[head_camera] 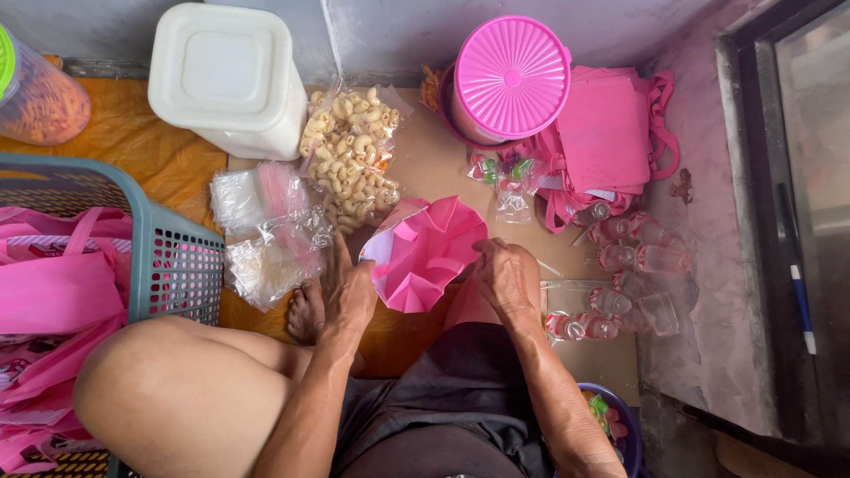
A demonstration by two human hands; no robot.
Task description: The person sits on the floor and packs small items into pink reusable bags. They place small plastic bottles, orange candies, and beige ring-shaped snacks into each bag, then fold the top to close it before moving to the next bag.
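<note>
While a grey-blue basket [181,265] stuffed with pink bags is seen at the left edge, a white lidded tub [228,78] and a round pink-lidded container [511,76] are set along the wall. Between them a clear bag of puffed snacks [352,159] is laid, and small sealed water cups [633,265] are grouped at the right. At the centre a pink bag [423,250] is held open above the floor mat, its rim pinched by the left hand [350,292] and the right hand [503,276], fingers closed on the fabric
</note>
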